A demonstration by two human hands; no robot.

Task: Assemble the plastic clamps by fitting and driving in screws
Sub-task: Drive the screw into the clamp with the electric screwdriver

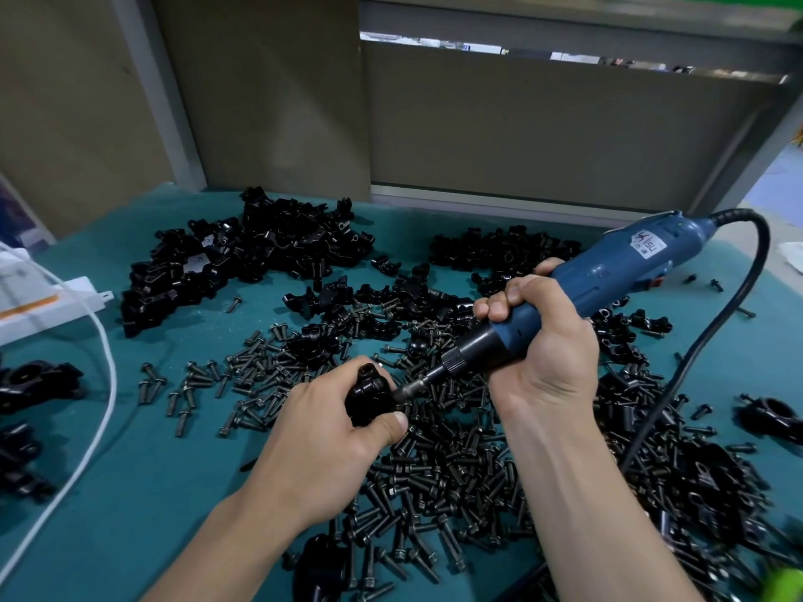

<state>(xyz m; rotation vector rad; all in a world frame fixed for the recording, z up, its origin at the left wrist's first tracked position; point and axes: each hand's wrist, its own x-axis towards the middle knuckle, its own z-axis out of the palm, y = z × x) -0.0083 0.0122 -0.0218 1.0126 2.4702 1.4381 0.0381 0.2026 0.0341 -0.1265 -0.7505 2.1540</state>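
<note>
My left hand (323,432) grips a black plastic clamp (369,395) above the green table, thumb curled over its lower side. My right hand (536,341) holds a blue electric screwdriver (595,275) by its body. The screwdriver's metal bit (413,388) points down-left and touches the clamp's right side. A heap of dark screws (439,471) lies under and between both hands. Piles of black clamp halves (243,258) sit at the back left and back centre.
The screwdriver's black cable (695,341) loops down to the right. A white cable (102,341) and a white box (43,304) lie at the left. Finished-looking clamps (34,384) rest at the far left and at the right edge. Grey panels wall the back.
</note>
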